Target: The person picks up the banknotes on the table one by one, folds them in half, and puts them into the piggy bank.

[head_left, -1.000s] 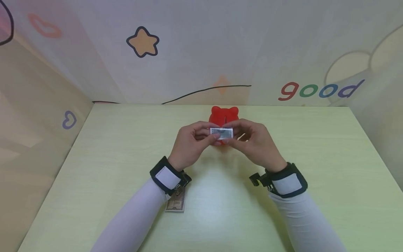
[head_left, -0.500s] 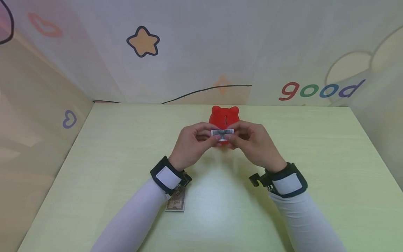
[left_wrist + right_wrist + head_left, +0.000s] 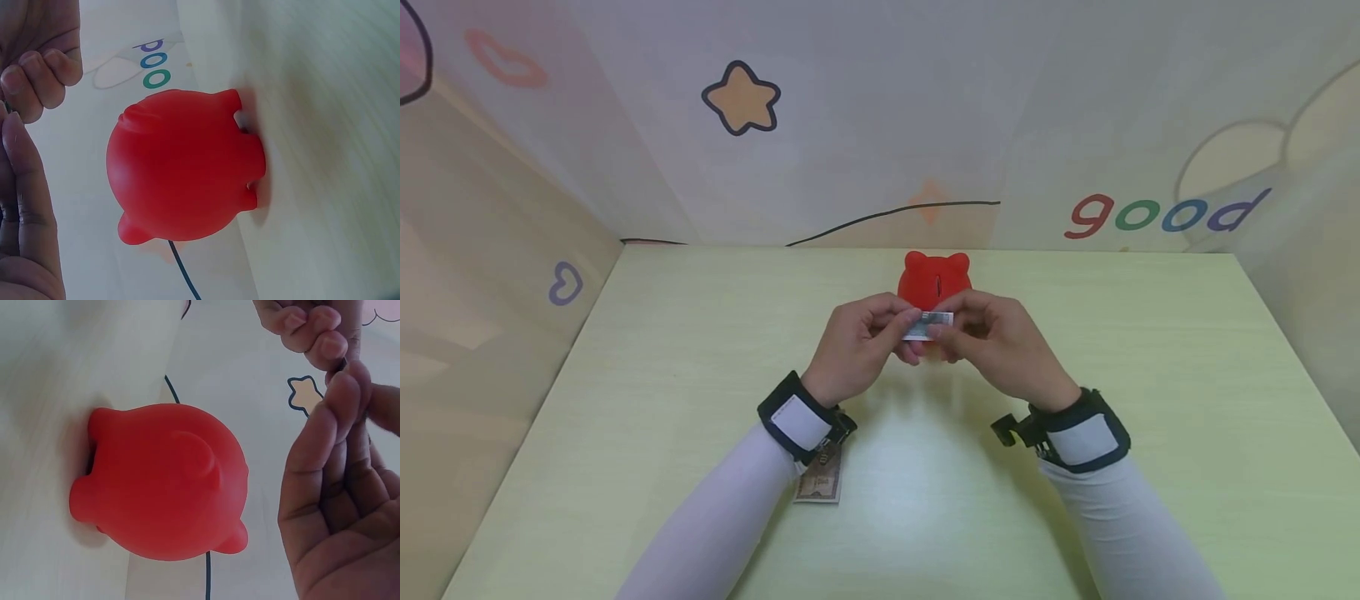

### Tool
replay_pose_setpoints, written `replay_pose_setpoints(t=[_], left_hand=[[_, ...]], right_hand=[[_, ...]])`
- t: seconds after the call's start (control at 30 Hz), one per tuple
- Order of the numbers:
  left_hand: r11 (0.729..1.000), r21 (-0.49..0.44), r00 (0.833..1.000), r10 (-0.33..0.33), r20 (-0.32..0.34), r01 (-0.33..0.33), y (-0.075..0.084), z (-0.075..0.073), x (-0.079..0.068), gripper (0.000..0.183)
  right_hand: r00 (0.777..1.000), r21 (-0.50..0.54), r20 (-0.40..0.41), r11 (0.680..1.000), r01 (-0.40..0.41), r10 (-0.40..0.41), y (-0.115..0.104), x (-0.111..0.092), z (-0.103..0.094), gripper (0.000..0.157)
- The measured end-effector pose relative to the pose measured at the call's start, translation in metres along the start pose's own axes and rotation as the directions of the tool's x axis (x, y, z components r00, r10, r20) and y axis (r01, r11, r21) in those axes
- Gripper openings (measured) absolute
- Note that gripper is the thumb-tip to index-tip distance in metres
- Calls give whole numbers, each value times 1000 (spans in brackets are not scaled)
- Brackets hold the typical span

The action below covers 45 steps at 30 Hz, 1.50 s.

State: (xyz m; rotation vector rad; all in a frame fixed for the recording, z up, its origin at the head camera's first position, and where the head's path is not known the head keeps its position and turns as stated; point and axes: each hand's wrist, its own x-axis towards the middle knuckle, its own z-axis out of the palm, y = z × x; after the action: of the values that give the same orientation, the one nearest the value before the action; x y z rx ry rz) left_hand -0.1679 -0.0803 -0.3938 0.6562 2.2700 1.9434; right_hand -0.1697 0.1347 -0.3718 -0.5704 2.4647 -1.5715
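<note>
A small folded banknote (image 3: 919, 332), grey-blue with pale edges, is pinched between both hands in the head view. My left hand (image 3: 859, 343) grips its left end between thumb and fingers. At the right end, the thumb and fingers of my right hand (image 3: 1000, 343) hold it. Just beyond stands a red piggy bank (image 3: 925, 279), a dark slot in its top; the hands partly cover it from above. Both wrist views show the piggy bank (image 3: 181, 165) upright on its short legs, with the hands raised beside it. The note is mostly hidden by fingers there.
A brown banknote (image 3: 820, 483) lies on the pale table (image 3: 1150, 350), partly under the left forearm. Black straps circle both wrists. Behind the table rises a printed backdrop (image 3: 880, 125) with a star and the word "good".
The hands have drawn slightly nearer the body and the note has been folded narrower. The left thumb has shifted up over the note's left end. The piggy bank stays in place.
</note>
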Motion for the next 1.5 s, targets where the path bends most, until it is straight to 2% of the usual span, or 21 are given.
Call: replay_pose_setpoints(t=[0.17, 0.43, 0.83, 1.13, 1.5], left_hand=[[999, 43, 1000, -8, 12, 7, 1, 1, 0, 12], [996, 92, 1000, -12, 15, 11, -1, 2, -1, 9], [995, 94, 1000, -24, 7, 23, 0, 2, -2, 9], [995, 84, 998, -50, 31, 47, 1, 4, -3, 11], [990, 126, 997, -66, 34, 61, 0, 6, -3, 10]], right_hand=[[1000, 18, 15, 1000, -13, 13, 1, -1, 1, 17], [999, -23, 20, 999, -25, 26, -1, -2, 1, 14], [998, -13, 43, 999, -49, 49, 2, 0, 1, 12], [999, 4, 21, 999, -45, 44, 3, -1, 1, 6], [997, 15, 17, 997, -71, 70, 2, -2, 1, 8]])
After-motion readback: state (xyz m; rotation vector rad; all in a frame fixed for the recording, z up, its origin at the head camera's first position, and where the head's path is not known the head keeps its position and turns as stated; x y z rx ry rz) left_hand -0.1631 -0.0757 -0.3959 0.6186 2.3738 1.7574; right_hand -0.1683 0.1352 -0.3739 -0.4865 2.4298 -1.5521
